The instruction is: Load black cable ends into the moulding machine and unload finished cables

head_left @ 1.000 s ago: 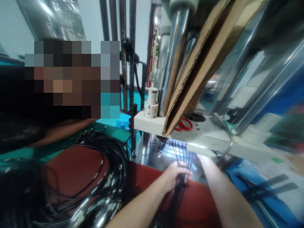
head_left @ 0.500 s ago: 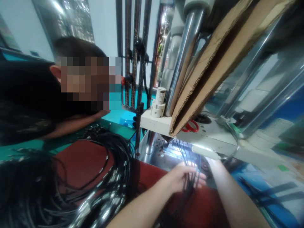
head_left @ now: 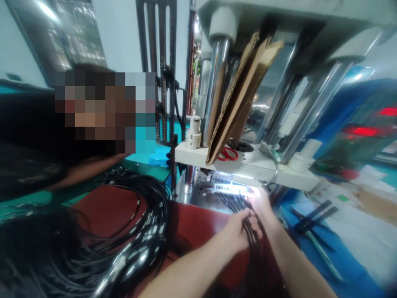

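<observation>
Black wires (head_left: pixel 255 250) are held in the curled fingers of the left hand (head_left: pixel 241 229). The right hand (head_left: pixel 259 203) is put just ahead of those fingers, near the bright light (head_left: pixel 231 188); what is touched by its tips cannot be made out. Above the fingers is seen the white plate (head_left: pixel 257 167) of a press, where folded cardboard (head_left: pixel 231 111) is propped beside red scissors (head_left: pixel 228 154). To the left of the fingers, a big bundle (head_left: pixel 151 227) of black wires is spread on a red board (head_left: pixel 198 219). Farther left, a person (head_left: pixel 27 120) in black is seen. Right of the fingers, dark tools (head_left: pixel 305 225) are laid on a blue sheet (head_left: pixel 350 267).
</observation>
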Demonstrator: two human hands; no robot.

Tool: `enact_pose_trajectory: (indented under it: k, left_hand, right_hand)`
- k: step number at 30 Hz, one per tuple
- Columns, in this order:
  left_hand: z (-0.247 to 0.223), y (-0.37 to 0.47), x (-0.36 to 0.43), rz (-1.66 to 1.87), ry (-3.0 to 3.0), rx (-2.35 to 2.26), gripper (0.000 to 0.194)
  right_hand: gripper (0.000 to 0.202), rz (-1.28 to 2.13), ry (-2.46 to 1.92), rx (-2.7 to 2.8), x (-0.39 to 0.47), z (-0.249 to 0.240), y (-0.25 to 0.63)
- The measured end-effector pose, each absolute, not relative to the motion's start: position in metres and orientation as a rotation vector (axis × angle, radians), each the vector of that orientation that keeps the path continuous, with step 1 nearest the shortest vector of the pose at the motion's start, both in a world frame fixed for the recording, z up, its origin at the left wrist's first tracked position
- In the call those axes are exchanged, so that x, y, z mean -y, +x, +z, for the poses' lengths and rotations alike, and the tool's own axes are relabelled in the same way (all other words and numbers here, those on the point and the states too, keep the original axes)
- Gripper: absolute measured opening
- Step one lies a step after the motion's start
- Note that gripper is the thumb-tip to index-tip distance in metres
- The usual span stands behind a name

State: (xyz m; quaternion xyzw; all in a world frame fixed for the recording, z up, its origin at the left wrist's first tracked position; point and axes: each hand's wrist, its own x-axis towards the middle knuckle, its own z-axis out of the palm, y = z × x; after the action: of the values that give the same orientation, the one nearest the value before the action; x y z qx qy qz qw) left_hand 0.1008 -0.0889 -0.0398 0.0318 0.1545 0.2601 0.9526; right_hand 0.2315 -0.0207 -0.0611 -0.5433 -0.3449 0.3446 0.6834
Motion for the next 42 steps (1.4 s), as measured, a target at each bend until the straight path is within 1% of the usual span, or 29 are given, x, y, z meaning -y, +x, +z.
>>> enact_pose_trajectory:
  k: [4,8,11,14,17,23,25,27,31,33,36,38,42]
  left_hand:
    - [-0.037,0.095,0.106,0.556,0.046,-0.378,0.025]
    - [-0.032,0.091,0.132,0.593,0.187,-0.370,0.027]
    - [-0.032,0.083,0.142,0.725,0.268,-0.375,0.026]
    - [-0.040,0.063,0.134,0.905,0.256,-0.407,0.022]
    - [-0.050,0.036,0.118,1.014,0.271,-0.377,0.018]
    - [-0.066,-0.003,0.093,1.044,0.362,-0.328,0.017]
    - [-0.074,-0.007,0.086,1.040,0.376,-0.328,0.017]
    - [-0.081,-0.008,0.081,1.050,0.373,-0.361,0.017]
    - [-0.090,-0.007,0.075,1.059,0.338,-0.415,0.017]
    - [-0.089,-0.006,0.075,1.058,0.344,-0.404,0.017]
    - [-0.085,-0.005,0.074,1.049,0.351,-0.399,0.018]
    - [-0.085,-0.005,0.073,1.047,0.347,-0.404,0.020]
    - [-0.087,-0.004,0.071,1.046,0.345,-0.380,0.023]
  right_hand:
    - [0.018,0.808,-1.209,0.691,0.031,-0.055,0.232]
    - [0.025,0.786,-1.177,0.599,0.035,-0.049,0.238]
    - [0.026,0.774,-1.184,0.586,0.045,-0.047,0.245]
    - [0.028,0.785,-1.240,0.613,0.066,-0.052,0.252]
    - [0.033,0.853,-1.312,0.673,0.093,-0.064,0.254]
    - [0.035,1.103,-1.349,0.819,0.124,-0.077,0.245]
    - [0.037,1.156,-1.439,0.916,0.124,-0.078,0.243]
    - [0.034,1.025,-1.598,1.080,0.122,-0.083,0.246]
    - [0.012,0.334,-1.738,1.738,0.115,-0.103,0.260]
    - [0.012,-0.049,-1.778,2.045,0.113,-0.108,0.263]
    - [0.015,-0.545,-1.800,2.290,0.110,-0.099,0.246]
    - [0.022,-0.632,-1.714,2.344,0.105,-0.082,0.218]
    - [0.045,-0.414,-1.438,2.413,0.091,-0.044,0.142]
